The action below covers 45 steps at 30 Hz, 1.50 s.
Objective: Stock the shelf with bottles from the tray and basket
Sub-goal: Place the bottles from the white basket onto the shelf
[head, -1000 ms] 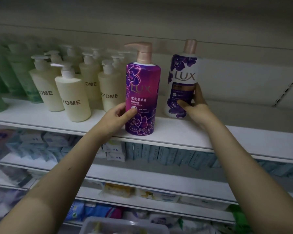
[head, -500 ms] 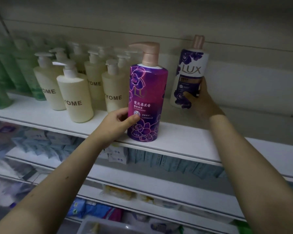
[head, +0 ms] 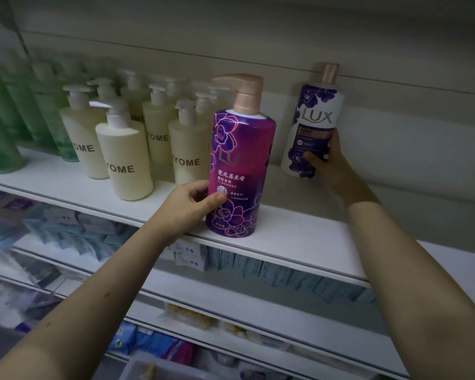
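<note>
We're gripping with the left hand (head: 192, 204), thumb and curled fingers wrapping the lower body of the tall purple plastic pump bottle with the pink dispenser (head: 242, 165). It's standing upright on the white shelf board (head: 299, 242), near the front edge, just beside the cream pump bottles (head: 124, 157). Since a second ago it's barely shifting on the shelf; less of the logo is showing, so we're probably twisting it slightly.

The right hand (head: 331, 163) is clamping the white-and-purple LUX bottle with the pink cap (head: 317, 122) round its lower half. That one is moving: it's going further back and right, away from the purple bottle, now tilted with its cap leaning toward the back wall. We can't tell whether its base is touching the board.

So we're judging both bottles as nearly stocked: the purple one is needing only release, the white one is needing to be set upright.

Green bottles (head: 0, 138) are sitting far left.
</note>
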Motion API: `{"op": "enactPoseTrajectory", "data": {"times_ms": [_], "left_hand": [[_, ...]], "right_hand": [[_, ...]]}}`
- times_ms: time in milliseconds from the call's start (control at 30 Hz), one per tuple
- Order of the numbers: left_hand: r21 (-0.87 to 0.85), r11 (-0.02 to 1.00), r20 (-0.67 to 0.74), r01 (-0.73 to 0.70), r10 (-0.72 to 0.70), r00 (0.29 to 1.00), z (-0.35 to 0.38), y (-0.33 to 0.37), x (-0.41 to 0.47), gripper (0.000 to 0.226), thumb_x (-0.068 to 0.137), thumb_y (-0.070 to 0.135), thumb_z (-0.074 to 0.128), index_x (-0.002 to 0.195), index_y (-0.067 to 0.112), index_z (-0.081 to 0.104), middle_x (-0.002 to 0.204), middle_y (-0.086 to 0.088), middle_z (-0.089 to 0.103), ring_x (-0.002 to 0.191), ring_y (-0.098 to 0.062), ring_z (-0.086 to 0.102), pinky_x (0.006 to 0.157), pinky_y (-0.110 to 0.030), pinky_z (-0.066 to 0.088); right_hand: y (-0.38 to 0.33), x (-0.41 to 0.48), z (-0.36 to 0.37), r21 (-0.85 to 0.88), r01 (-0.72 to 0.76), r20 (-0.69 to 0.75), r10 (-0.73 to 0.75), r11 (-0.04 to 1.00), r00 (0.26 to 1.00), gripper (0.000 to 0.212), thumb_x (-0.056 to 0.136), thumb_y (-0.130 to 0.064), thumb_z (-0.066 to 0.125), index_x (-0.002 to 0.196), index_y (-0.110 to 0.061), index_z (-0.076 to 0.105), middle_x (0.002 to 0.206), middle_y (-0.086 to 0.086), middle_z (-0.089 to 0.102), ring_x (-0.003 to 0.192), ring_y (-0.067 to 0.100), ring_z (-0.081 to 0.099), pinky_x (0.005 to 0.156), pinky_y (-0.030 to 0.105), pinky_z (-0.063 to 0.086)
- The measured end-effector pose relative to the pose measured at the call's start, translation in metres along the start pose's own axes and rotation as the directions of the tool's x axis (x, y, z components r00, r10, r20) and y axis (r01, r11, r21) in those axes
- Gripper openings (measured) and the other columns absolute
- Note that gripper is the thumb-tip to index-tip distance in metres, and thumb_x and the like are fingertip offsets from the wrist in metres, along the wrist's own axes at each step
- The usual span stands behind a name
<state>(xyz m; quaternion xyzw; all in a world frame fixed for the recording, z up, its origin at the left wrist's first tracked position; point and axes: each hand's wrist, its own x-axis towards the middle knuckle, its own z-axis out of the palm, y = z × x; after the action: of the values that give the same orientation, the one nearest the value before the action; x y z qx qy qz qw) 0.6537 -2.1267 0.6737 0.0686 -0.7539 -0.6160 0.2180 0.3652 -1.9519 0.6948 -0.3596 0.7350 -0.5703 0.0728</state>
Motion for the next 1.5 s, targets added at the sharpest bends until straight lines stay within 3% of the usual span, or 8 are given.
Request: {"op": "enactPoseTrajectory", "data": {"times_ms": [233, 467, 600, 700, 933, 1200, 1367, 1500], "left_hand": [[0.023, 0.999, -0.014, 0.023, -0.023, 1.0, 0.001, 0.001, 0.0, 0.047, 0.07, 0.056, 0.068, 0.105, 0.024, 0.067, 0.099, 0.007, 0.075, 0.093, -0.008, 0.07, 0.074, -0.017, 0.053], [0.144, 0.989, -0.039, 0.013, -0.007, 0.999, 0.0, 0.006, -0.005, 0.064, 0.077, 0.063, 0.066, 0.127, 0.024, 0.059, 0.111, 0.007, 0.07, 0.101, -0.009, 0.066, 0.084, -0.025, 0.054], [0.185, 0.983, -0.135, 0.015, 0.01, 0.991, 0.008, 0.011, -0.017, 0.067, 0.084, 0.053, 0.063, 0.139, 0.018, 0.05, 0.123, 0.002, 0.064, 0.105, -0.007, 0.062, 0.078, -0.015, 0.049], [0.216, 0.976, -0.257, 0.014, 0.043, 0.965, 0.017, 0.011, -0.04, 0.073, 0.085, 0.05, 0.062, 0.144, 0.012, 0.041, 0.139, -0.006, 0.054, 0.124, -0.019, 0.053, 0.1, -0.031, 0.046], [0.355, 0.931, -0.284, -0.089, 0.198, 0.938, 0.025, -0.011, -0.138, 0.057, 0.092, 0.037, 0.061, 0.141, 0.015, 0.044, 0.145, -0.002, 0.045, 0.132, -0.013, 0.039, 0.107, -0.023, 0.03], [0.335, 0.928, -0.219, 0.165, -0.093, 0.971, 0.029, -0.106, -0.266, 0.049, 0.091, 0.027, 0.064, 0.136, 0.011, 0.05, 0.14, -0.007, 0.05, 0.13, -0.021, 0.044, 0.108, -0.027, 0.032], [0.268, 0.853, -0.239, 0.448, -0.391, 0.889, 0.03, -0.157, -0.336, 0.053, 0.091, 0.035, 0.063, 0.138, 0.016, 0.048, 0.144, -0.003, 0.046, 0.134, -0.019, 0.041, 0.11, -0.031, 0.033], [0.236, 0.756, -0.306, 0.61, -0.538, 0.785, 0.036, -0.185, -0.371, 0.062, 0.088, 0.045, 0.062, 0.139, 0.014, 0.047, 0.141, -0.005, 0.049, 0.129, -0.02, 0.046, 0.11, -0.039, 0.038]], "right_hand": [[-0.016, -0.018, 0.005, 0.007, -0.189, -0.035, 0.189, 0.982, 0.981, 0.113, 0.075, -0.055, 0.075, 0.155, -0.023, 0.003, 0.15, 0.011, 0.042, 0.133, 0.024, 0.047, 0.113, 0.043, 0.035], [-0.037, -0.092, 0.022, -0.009, -0.257, -0.296, 0.243, 0.966, 0.924, 0.068, 0.096, -0.034, 0.058, 0.152, -0.019, 0.023, 0.144, 0.01, 0.045, 0.119, 0.019, 0.049, 0.09, 0.022, 0.038], [-0.067, -0.157, 0.029, -0.063, -0.224, -0.291, 0.196, 0.973, 0.936, 0.059, 0.098, -0.036, 0.054, 0.149, -0.019, 0.029, 0.133, 0.002, 0.048, 0.117, 0.013, 0.047, 0.097, 0.03, 0.042], [-0.078, -0.205, 0.04, -0.032, -0.195, -0.328, 0.174, 0.98, 0.928, 0.054, 0.097, -0.037, 0.054, 0.146, -0.02, 0.036, 0.131, -0.002, 0.052, 0.12, 0.014, 0.05, 0.106, 0.038, 0.043], [-0.084, -0.311, 0.093, 0.12, -0.101, -0.358, 0.137, 0.988, 0.923, 0.033, 0.098, -0.024, 0.055, 0.131, -0.02, 0.05, 0.118, -0.01, 0.059, 0.102, -0.013, 0.055, 0.082, 0.001, 0.042], [-0.002, -0.433, 0.178, 0.146, -0.361, -0.194, 0.385, 0.921, 0.902, 0.029, 0.095, -0.017, 0.058, 0.124, -0.019, 0.053, 0.119, -0.003, 0.061, 0.102, -0.009, 0.057, 0.085, 0.003, 0.043], [0.053, -0.498, 0.208, 0.134, -0.573, -0.078, 0.585, 0.809, 0.807, 0.029, 0.094, -0.012, 0.06, 0.121, -0.019, 0.053, 0.122, 0.004, 0.06, 0.115, 0.017, 0.058, 0.084, 0.007, 0.045], [0.087, -0.532, 0.213, 0.106, -0.724, 0.008, 0.728, 0.681, 0.686, 0.028, 0.093, -0.019, 0.062, 0.12, -0.022, 0.054, 0.125, 0.001, 0.06, 0.116, 0.017, 0.057, 0.091, 0.024, 0.043]]}}
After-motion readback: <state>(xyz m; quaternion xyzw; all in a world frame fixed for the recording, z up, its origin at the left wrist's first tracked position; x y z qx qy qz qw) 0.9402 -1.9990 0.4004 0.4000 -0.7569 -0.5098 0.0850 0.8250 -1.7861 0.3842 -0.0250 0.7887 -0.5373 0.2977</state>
